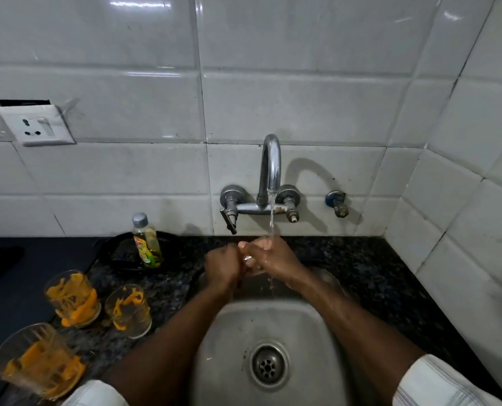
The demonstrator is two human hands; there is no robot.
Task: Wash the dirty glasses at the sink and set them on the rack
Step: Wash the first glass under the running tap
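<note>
We stand at the steel sink (302, 332), and all places below we give from it. Behind the sink rises the white tiled wall (302, 98), and around it lies the dark speckled counter (375, 273). On the wall, straight behind the sink, the chrome tap (270, 168) runs a thin stream of water. Over the back part of the sink our two hands meet under this stream. Our left hand (222, 266) is closed like a fist, and our right hand (273, 257) is curled against it; between them we see a small clear glass (251, 263), mostly hidden, so how each hand grips it we cannot tell exactly. Left of the sink, on the counter, stand three dirty glasses smeared with orange pulp: the nearest glass (37, 361) at the front-left, tilted, the middle glass (72, 297) behind it, and the small glass (128, 310) closest to the sink edge. Further back left of the sink a dish soap bottle (147, 243) stands upright on a black plate (118, 253). Far left on the wall is a white power socket (36, 124)
</note>
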